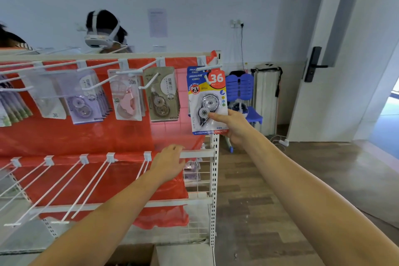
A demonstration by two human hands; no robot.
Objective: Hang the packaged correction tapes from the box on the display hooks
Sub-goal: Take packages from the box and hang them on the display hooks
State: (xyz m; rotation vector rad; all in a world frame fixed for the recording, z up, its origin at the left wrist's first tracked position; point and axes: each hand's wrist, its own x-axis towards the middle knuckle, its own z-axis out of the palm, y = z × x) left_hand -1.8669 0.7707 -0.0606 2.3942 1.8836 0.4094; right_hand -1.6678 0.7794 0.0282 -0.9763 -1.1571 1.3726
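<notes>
blue-and-red correction tape pack [208, 101] hangs upright on rightmost hook [210, 67]

Bright, soft daylight; bowed edges
</notes>
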